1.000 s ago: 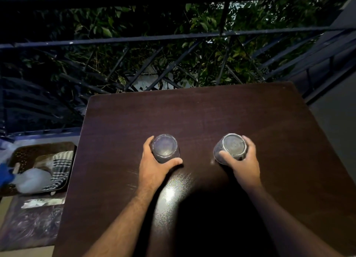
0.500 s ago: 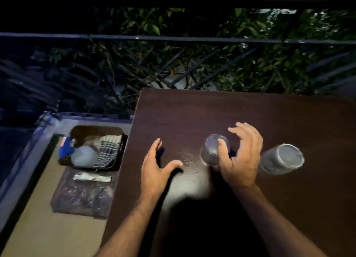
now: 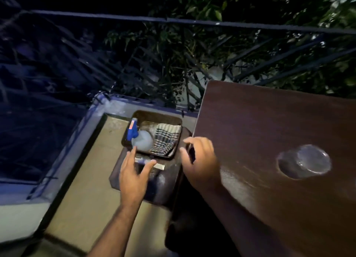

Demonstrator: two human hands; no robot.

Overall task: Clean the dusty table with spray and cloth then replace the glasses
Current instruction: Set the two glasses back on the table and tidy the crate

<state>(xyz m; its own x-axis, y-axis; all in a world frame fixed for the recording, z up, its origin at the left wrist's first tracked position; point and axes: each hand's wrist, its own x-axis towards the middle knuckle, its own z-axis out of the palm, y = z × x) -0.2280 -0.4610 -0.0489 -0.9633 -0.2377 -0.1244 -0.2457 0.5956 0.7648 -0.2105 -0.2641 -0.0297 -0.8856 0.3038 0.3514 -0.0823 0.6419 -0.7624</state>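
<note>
A dark wooden table (image 3: 260,133) fills the right side, with dust streaks near its left edge. One upturned glass (image 3: 305,161) stands on it at the right. Left of the table, a dark tray (image 3: 158,115) holds a spray bottle (image 3: 139,139) with a blue trigger head and a checked cloth (image 3: 166,140). My left hand (image 3: 133,175) hovers just in front of the tray, fingers apart, its fingertip close to the bottle. My right hand (image 3: 201,160) hangs over the table's left edge, fingers spread and empty. A second glass is out of view.
The tray rests on a low dark stool or box (image 3: 165,181) wrapped in plastic, with a white strip (image 3: 158,166) on it. A metal railing (image 3: 192,21) with foliage behind runs along the back. A tan floor (image 3: 92,189) and a raised ledge (image 3: 63,160) lie at the left.
Both hands have let go of the glasses and moved left, off the table toward the tray. The view has swung left, so only one glass shows now.
</note>
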